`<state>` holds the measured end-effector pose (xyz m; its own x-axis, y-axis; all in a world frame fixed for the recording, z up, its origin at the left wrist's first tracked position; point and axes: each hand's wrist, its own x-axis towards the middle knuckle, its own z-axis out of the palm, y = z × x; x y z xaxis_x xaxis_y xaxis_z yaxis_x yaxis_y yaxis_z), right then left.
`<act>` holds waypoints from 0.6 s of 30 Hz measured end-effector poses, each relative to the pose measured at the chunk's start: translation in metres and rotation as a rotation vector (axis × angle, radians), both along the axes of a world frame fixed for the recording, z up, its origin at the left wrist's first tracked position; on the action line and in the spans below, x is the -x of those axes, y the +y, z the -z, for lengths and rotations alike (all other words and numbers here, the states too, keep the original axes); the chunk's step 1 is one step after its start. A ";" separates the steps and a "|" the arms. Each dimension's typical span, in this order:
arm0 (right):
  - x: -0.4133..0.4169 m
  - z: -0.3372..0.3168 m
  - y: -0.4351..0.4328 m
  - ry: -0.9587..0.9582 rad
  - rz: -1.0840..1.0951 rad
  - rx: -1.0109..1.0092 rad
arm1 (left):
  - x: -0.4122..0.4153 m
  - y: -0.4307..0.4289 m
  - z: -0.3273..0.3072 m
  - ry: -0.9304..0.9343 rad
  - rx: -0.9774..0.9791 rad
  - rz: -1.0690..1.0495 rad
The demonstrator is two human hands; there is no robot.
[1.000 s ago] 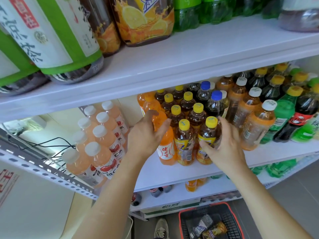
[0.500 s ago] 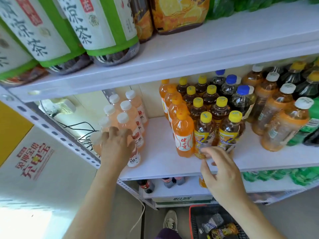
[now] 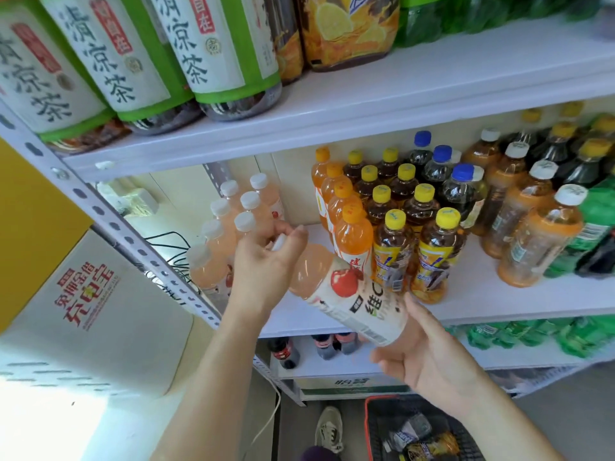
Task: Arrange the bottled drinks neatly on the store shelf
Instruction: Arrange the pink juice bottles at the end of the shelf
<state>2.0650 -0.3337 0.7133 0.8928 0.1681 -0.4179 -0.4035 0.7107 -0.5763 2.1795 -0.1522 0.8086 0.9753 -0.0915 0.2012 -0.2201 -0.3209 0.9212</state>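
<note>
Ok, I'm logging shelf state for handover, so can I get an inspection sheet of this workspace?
Surface: white middle shelf, bare patch at front left.
Job's things: pink bottle tilted, off the shelf; pink white-capped bottles, orange bottles, yellow-capped tea bottles standing in rows.
Clutter: red basket on floor, holding bottles.
Hands: left hand grips the pink bottle's cap end; right hand cups its base.
Cables: black cables behind the left post; white cable hanging below.
Surroundings: large tea bottles on upper shelf; white box at left.
</note>
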 end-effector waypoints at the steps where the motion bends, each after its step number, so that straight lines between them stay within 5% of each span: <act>1: 0.004 -0.007 0.000 -0.015 0.059 0.003 | 0.001 -0.003 0.000 0.060 0.080 0.013; 8: 0.028 -0.024 -0.019 0.022 -0.002 0.070 | 0.013 0.005 0.002 0.278 0.254 0.339; 13: 0.022 -0.038 -0.015 -0.089 -0.014 0.052 | 0.014 -0.001 -0.007 0.156 0.235 0.199; 18: 0.027 -0.046 -0.015 -0.394 -0.004 0.152 | 0.002 0.007 -0.009 0.191 0.153 0.099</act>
<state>2.0380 -0.3482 0.7591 0.9888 0.1344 -0.0651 -0.1339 0.6043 -0.7855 2.1777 -0.1454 0.8175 0.9848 -0.1707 0.0335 -0.0613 -0.1604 0.9851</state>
